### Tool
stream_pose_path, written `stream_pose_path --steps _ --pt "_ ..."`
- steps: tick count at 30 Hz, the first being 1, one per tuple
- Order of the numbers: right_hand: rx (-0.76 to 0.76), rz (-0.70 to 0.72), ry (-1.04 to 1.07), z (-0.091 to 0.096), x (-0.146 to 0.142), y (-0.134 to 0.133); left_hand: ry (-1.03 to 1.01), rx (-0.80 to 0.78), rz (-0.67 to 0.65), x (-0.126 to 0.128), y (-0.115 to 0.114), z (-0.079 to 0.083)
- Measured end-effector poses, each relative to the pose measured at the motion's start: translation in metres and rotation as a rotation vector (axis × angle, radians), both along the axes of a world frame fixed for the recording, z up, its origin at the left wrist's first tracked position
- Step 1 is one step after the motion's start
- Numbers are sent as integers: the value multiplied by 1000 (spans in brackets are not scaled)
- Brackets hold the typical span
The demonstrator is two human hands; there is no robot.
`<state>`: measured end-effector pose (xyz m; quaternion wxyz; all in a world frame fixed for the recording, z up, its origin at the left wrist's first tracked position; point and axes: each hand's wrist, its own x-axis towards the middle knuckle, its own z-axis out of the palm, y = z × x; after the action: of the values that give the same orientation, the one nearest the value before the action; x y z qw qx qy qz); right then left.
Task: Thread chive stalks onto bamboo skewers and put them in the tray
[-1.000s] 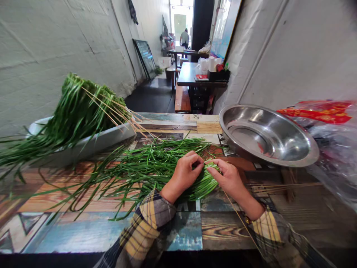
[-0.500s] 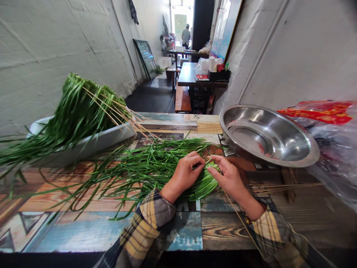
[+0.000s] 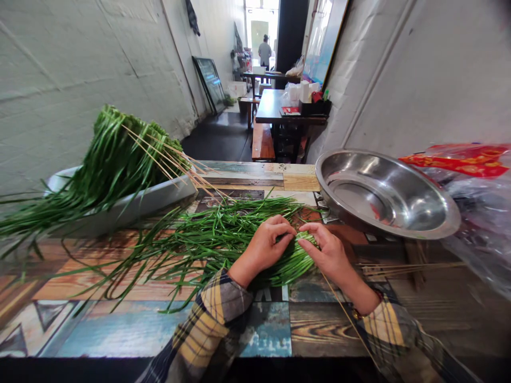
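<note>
My left hand is closed, thumb and forefinger pinched at the white ends of some green chives, which lie spread over the table. Close against it, my right hand is closed around a thin bamboo skewer, whose long end runs down past my right wrist. A row of chives hangs from the skewer beneath my fingers, pale ends up. The skewer's tip is hidden between my two hands.
On the left, a white tray holds skewered chives, their sticks pointing right. To the right stand a steel basin and plastic bags. Loose skewers lie below the basin. A person stands far back by the doorway.
Both hands stay close together over the chives, with only slight finger movement. The whole view has shifted a little to the right.
</note>
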<state>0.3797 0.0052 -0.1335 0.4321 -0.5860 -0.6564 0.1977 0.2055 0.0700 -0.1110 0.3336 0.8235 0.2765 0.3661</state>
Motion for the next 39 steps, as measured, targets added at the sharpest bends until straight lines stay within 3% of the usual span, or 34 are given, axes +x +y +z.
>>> stream_pose_path --steps 6,15,25,32,39 --pt "-16 -6 -24 2 0 1 30 83 319 -11 16 -8" --pt "13 9 -54 4 -2 0 500 269 401 -11 19 -19" --pt "5 -1 -55 4 -2 0 550 309 419 -11 15 -16" --pt "11 21 -13 2 -1 2 299 274 354 -7 11 -12" --pt "-20 42 20 5 -1 1 203 153 234 0 2 -8"
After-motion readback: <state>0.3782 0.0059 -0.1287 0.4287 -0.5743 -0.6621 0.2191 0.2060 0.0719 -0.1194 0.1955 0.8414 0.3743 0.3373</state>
